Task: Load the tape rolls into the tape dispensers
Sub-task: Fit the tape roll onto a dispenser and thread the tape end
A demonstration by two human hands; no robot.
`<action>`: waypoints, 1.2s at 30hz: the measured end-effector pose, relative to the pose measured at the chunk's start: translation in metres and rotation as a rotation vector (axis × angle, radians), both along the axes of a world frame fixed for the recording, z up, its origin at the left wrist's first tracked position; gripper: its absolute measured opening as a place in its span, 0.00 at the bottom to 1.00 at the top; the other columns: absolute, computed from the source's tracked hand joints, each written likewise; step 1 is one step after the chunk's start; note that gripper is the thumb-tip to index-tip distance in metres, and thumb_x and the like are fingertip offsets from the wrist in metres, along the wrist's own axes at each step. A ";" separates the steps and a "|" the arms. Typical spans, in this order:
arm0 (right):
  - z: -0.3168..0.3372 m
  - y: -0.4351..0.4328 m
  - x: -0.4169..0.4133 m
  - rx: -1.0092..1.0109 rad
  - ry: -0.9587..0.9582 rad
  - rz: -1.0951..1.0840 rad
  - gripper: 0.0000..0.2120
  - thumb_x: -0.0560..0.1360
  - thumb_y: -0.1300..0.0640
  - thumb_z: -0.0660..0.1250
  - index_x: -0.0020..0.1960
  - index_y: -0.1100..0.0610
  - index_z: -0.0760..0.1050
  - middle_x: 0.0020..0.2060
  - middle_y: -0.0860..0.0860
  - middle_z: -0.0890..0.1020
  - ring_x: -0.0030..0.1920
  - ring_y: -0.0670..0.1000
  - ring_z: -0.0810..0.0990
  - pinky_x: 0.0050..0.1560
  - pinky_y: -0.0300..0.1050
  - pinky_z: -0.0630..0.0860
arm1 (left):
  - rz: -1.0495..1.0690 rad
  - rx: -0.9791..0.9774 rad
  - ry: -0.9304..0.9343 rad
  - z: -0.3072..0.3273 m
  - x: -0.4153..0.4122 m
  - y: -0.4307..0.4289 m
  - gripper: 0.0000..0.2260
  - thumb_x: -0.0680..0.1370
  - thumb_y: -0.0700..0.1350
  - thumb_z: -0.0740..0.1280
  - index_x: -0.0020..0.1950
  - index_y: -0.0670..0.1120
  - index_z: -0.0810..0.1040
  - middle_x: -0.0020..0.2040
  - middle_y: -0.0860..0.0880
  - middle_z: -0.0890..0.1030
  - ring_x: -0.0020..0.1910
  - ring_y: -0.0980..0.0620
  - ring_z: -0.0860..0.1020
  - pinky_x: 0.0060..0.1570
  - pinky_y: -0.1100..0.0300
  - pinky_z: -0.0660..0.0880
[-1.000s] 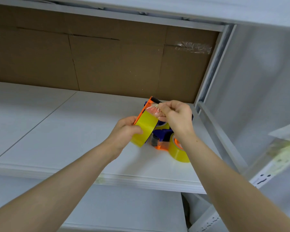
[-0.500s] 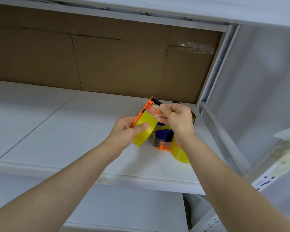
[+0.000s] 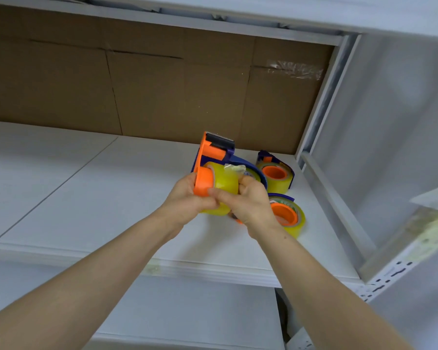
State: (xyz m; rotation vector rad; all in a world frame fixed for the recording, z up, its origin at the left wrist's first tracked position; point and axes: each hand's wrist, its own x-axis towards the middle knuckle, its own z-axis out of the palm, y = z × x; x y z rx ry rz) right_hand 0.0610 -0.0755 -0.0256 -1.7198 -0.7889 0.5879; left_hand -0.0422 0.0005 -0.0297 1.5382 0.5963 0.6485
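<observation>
Above the white shelf (image 3: pixel 91 198) I hold an orange and blue tape dispenser (image 3: pixel 210 152) with a yellow tape roll (image 3: pixel 225 180) seated on its orange hub. My left hand (image 3: pixel 187 200) grips the hub side from the left. My right hand (image 3: pixel 250 203) grips the roll from the right, thumb across its front. A loose crumpled tape end (image 3: pixel 234 168) sticks up from the roll. Two other loaded dispensers lie on the shelf behind my right hand: one at the back (image 3: pixel 276 174), one nearer (image 3: pixel 287 214).
A brown cardboard panel (image 3: pixel 149 89) closes the back of the shelf. A white metal upright (image 3: pixel 321 104) and side rail (image 3: pixel 336 203) bound the shelf on the right. Another shelf lies below. Crumpled tape scraps (image 3: pixel 435 231) hang at the far right.
The dispenser has turned so its orange hub side faces me. My right hand dropped from the tape end near the cutter to the roll's right side. The view shifted, showing both loaded dispensers.
</observation>
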 end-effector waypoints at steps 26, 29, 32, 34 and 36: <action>0.026 -0.062 0.030 0.364 -0.062 -0.413 0.21 0.69 0.60 0.74 0.60 0.55 0.74 0.51 0.49 0.82 0.52 0.50 0.81 0.53 0.46 0.79 | 0.207 -0.597 -0.229 0.024 -0.013 0.024 0.08 0.79 0.36 0.60 0.56 0.39 0.75 0.40 0.46 0.82 0.41 0.51 0.78 0.44 0.56 0.74; 0.026 -0.054 0.028 0.421 0.436 -0.268 0.10 0.74 0.60 0.67 0.54 0.60 0.78 0.40 0.55 0.85 0.42 0.55 0.85 0.41 0.55 0.82 | 0.123 -0.568 -0.222 0.026 -0.012 0.016 0.06 0.79 0.35 0.59 0.46 0.41 0.76 0.32 0.48 0.84 0.41 0.51 0.78 0.44 0.56 0.76; 0.017 -0.037 0.014 0.318 0.501 -0.217 0.09 0.76 0.55 0.62 0.48 0.58 0.79 0.43 0.59 0.85 0.46 0.62 0.83 0.45 0.73 0.76 | 0.037 -0.496 -0.220 0.024 -0.006 0.004 0.07 0.78 0.37 0.61 0.51 0.40 0.78 0.39 0.47 0.85 0.43 0.50 0.80 0.45 0.58 0.79; 0.011 -0.027 0.010 0.323 0.415 -0.228 0.11 0.77 0.54 0.59 0.47 0.56 0.79 0.47 0.59 0.84 0.51 0.61 0.82 0.50 0.71 0.76 | 0.029 -0.485 -0.251 0.024 -0.003 -0.003 0.09 0.79 0.37 0.60 0.55 0.39 0.77 0.44 0.45 0.84 0.43 0.50 0.81 0.47 0.57 0.79; 0.009 -0.022 0.007 0.310 0.314 -0.245 0.12 0.79 0.54 0.56 0.48 0.53 0.78 0.50 0.58 0.83 0.51 0.57 0.82 0.52 0.60 0.79 | 0.029 -0.493 -0.292 0.026 -0.001 -0.010 0.09 0.80 0.39 0.59 0.55 0.39 0.77 0.44 0.45 0.83 0.42 0.51 0.81 0.44 0.58 0.79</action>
